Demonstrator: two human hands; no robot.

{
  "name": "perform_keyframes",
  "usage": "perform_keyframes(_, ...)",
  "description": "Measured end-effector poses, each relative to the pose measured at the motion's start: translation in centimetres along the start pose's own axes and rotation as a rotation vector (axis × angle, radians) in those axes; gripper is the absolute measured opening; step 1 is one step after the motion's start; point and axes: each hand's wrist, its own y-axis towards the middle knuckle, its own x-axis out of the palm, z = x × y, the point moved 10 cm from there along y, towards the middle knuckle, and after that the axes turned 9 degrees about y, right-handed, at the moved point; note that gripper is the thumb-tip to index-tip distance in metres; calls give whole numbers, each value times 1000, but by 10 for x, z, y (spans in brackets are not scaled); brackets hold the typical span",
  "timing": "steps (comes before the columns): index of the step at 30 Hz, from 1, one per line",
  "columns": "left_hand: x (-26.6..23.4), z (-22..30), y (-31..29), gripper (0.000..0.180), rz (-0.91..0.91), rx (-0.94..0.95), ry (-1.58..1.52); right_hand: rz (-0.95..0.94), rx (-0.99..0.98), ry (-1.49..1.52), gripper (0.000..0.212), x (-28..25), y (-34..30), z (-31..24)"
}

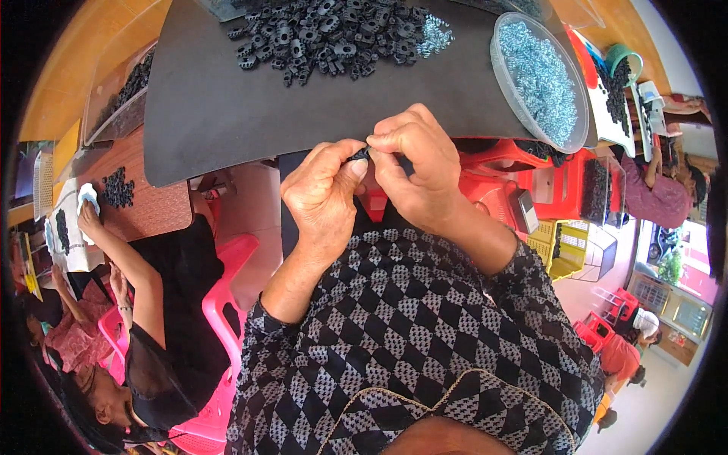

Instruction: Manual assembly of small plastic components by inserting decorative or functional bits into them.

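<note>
My left hand point(322, 193) and my right hand point(417, 167) meet at the near edge of a black mat point(227, 114). Both pinch one small black plastic part point(362, 154) between thumb and fingertips. Most of the part is hidden by my fingers. A heap of the same black parts point(326, 34) lies at the far side of the mat, with a small cluster of silvery screws point(436, 34) at its right end. A clear round tub of silvery screws point(542, 76) stands on the mat to the right.
A person in black sits at my left on a pink chair point(220, 303), with a hand on a small pile of black parts point(117, 188). Red and yellow plastic stools point(565, 227) stand at the right. Other people sit farther right by a tray of black parts point(618, 95).
</note>
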Motion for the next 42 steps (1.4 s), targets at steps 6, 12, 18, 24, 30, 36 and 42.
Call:
perform_keyframes(6,1,-2,-1,14,-47,-37,-37,-58,50,69,19,0,0,6)
perform_keyframes(12,12,-12,3,16,-178,-211,-466,43,660,621,11,-10,-14,40)
perform_keyframes(18,6,-11,2,18,-127,-225,-466,74,477,497,10,-12,-4,21)
perform_keyframes(24,2,-9,1,18,-104,-204,-409,-8,386,381,20,-9,-4,18)
perform_keyframes(30,3,-11,-4,19,-69,-215,-442,-49,64,60,24,-8,6,-12)
perform_keyframes(36,15,-19,0,21,-163,-293,-721,87,490,602,15,-15,0,17)
perform_keyframes(42,17,-18,-1,21,-137,-323,-726,82,371,447,14,-18,7,7)
